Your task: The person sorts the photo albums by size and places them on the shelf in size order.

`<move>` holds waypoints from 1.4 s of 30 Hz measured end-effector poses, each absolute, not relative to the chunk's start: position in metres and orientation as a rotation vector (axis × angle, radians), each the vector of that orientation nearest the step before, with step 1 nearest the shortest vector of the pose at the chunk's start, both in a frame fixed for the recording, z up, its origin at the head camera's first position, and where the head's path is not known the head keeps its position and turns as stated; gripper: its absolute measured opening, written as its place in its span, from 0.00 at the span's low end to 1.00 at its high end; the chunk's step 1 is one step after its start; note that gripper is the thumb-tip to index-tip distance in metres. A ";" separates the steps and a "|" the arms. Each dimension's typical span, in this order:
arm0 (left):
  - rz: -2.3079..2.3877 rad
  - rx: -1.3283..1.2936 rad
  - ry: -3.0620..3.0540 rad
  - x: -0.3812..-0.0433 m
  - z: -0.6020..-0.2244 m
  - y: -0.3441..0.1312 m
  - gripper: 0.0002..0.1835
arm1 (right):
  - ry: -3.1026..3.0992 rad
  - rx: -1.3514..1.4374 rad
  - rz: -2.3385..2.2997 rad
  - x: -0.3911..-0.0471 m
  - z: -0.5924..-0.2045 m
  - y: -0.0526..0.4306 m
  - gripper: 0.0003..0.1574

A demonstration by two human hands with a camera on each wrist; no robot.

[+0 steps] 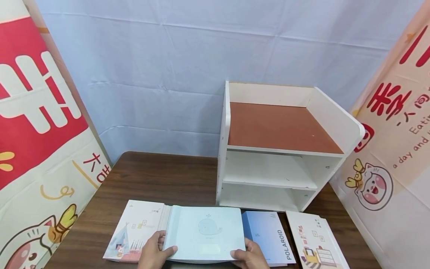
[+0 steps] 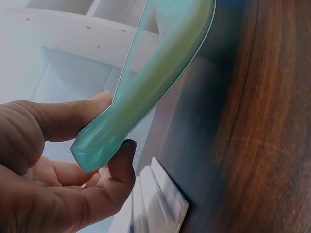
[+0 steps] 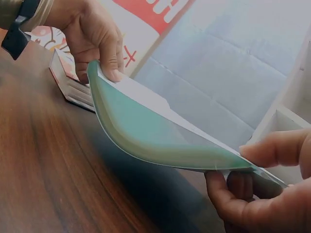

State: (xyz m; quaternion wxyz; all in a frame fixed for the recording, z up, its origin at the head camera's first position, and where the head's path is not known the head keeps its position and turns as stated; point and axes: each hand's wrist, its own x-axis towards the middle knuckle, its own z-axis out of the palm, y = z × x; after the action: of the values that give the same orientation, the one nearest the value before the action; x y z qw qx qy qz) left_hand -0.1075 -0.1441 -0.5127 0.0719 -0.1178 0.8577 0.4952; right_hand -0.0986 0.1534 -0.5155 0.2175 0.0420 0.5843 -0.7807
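Note:
Both hands hold a pale blue album (image 1: pixel 208 231) with a whale drawing on its cover, raised over the front of the table. My left hand (image 1: pixel 155 251) pinches its left end, thumb on top and fingers beneath. At the opposite end my right hand (image 1: pixel 251 256) grips it the same way. From below, in the right wrist view, the album's underside (image 3: pixel 160 141) sags between the hands, clear of the wood. Beside my left hand lies a stack of white albums (image 1: pixel 137 228) with a tent picture. A blue album marked POLAROID (image 1: pixel 267 235) lies by my right hand.
A white shelf unit (image 1: pixel 268 179) with a brown top board stands at the back right of the dark wooden table (image 1: pixel 168 172). Further white albums (image 1: pixel 315 239) lie at the front right. Cloth hangings (image 1: pixel 161 82) enclose the back and both sides.

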 end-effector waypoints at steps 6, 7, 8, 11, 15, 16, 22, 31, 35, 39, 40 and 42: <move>1.531 -0.349 2.534 -0.108 -0.509 -0.140 0.37 | 1.638 0.105 -2.174 -0.099 -0.516 0.158 0.34; 1.549 -0.347 2.523 -0.108 -0.509 -0.140 0.37 | 1.641 0.107 -2.174 -0.099 -0.516 0.158 0.35; 1.568 -0.340 2.512 -0.108 -0.509 -0.140 0.37 | 1.641 0.106 -2.174 -0.099 -0.516 0.159 0.36; 1.640 -0.299 2.468 -0.108 -0.508 -0.138 0.35 | 1.656 0.122 -2.167 -0.099 -0.514 0.161 0.37; 1.674 -0.289 2.434 -0.107 -0.506 -0.137 0.36 | 1.668 0.137 -2.165 -0.098 -0.512 0.163 0.38; 1.676 -0.292 2.433 -0.106 -0.505 -0.136 0.36 | 1.670 0.140 -2.163 -0.098 -0.511 0.164 0.39; 1.815 -0.230 2.364 -0.105 -0.503 -0.129 0.36 | 1.705 0.140 -2.168 -0.098 -0.508 0.171 0.39; 1.974 -0.174 2.227 -0.106 -0.500 -0.113 0.36 | 1.747 0.196 -2.195 -0.100 -0.497 0.183 0.39; 2.003 -0.161 2.192 -0.105 -0.497 -0.107 0.36 | 1.745 0.234 -2.219 -0.099 -0.493 0.188 0.40; 2.046 -0.132 2.154 -0.105 -0.492 -0.102 0.37 | 1.759 0.290 -2.252 -0.098 -0.489 0.192 0.38; 2.054 -0.124 2.153 -0.104 -0.490 -0.101 0.37 | 1.762 0.305 -2.265 -0.097 -0.488 0.193 0.37; 2.073 -0.112 2.140 -0.104 -0.488 -0.100 0.37 | 1.768 0.326 -2.294 -0.097 -0.487 0.194 0.36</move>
State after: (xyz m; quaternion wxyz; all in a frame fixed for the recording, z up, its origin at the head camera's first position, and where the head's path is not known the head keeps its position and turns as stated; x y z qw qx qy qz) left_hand -0.1044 -0.0996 -0.4883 0.0799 -0.0373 0.7153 0.6932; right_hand -0.0969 0.1936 -0.4865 0.1133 0.1111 0.6028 -0.7820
